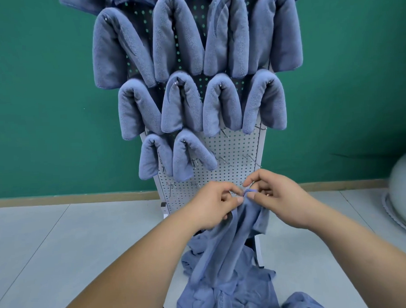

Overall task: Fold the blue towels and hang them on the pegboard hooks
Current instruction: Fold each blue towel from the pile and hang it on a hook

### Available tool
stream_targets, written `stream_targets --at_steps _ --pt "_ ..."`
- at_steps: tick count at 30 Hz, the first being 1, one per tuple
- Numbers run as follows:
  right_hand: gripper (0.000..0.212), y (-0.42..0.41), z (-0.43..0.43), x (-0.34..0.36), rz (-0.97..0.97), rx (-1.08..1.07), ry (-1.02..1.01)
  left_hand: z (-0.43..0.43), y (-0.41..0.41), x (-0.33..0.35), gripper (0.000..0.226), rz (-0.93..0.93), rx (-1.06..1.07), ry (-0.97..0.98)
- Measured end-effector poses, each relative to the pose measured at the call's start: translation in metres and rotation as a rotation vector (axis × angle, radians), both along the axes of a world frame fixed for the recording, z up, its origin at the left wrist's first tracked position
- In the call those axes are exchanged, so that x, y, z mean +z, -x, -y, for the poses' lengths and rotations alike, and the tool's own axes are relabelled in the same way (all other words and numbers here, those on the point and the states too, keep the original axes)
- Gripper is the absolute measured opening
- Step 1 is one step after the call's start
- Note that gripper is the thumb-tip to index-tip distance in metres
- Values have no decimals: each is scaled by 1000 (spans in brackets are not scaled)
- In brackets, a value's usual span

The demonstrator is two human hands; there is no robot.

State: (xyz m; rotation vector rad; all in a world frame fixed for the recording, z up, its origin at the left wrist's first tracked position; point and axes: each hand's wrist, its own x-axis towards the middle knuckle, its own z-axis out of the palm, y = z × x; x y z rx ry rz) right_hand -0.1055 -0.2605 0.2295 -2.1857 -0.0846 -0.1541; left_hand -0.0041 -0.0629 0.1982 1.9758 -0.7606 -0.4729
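Note:
A white pegboard (234, 150) stands against the green wall. Several folded blue towels (177, 39) hang on its hooks in rows, the lowest pair (188, 154) at the left. Bare metal hooks (248, 158) show to the right of that pair and lower down. My left hand (216, 205) and my right hand (276, 197) pinch the top edge of one blue towel (226, 243) in front of the board's lower part. The towel hangs down, unfolded, onto a heap of loose blue towels (225, 298) below.
The green wall (46, 113) meets a pale tiled floor (62, 239) at a wooden skirting strip. A grey rounded object (403, 193) sits on the floor at the far right. The board's white foot (259, 251) shows beside the hanging towel.

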Motion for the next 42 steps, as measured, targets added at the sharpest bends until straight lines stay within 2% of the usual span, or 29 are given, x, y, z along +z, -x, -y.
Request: stream_targets --at_steps 4,6,9,11,14,21,23,26,29,32,38,42 --pt "24 0 3 -4 -54 -102 216 0 -5 -1 16 66 112 -76" --pt "20 0 12 -6 -93 -167 368 -6 -10 1 19 109 165 -119" --pt "14 2 23 -5 -102 -212 450 -16 -18 2 18 142 240 -150" --pt "15 3 25 -3 -63 -211 409 -20 -20 3 14 165 272 -155" --pt "13 6 19 2 -18 -182 202 -21 -19 4 7 158 267 -112" --pt "20 7 -1 6 -134 -55 -4 -7 -7 9 24 25 185 83" --pt "28 8 -4 6 -120 -32 50 -3 -4 10 25 -7 182 124" --pt "21 6 -5 2 -20 -122 186 -1 2 13 24 -74 160 201" --pt "14 3 -6 -2 94 -167 224 1 5 15 23 -131 145 270" --pt "12 2 -8 -3 130 -193 211 4 9 18 23 -159 134 309" --pt "19 -1 -7 -5 98 -266 169 4 12 19 20 -179 81 362" --pt "22 -3 -5 -5 43 -183 76 3 11 16 27 -148 39 358"
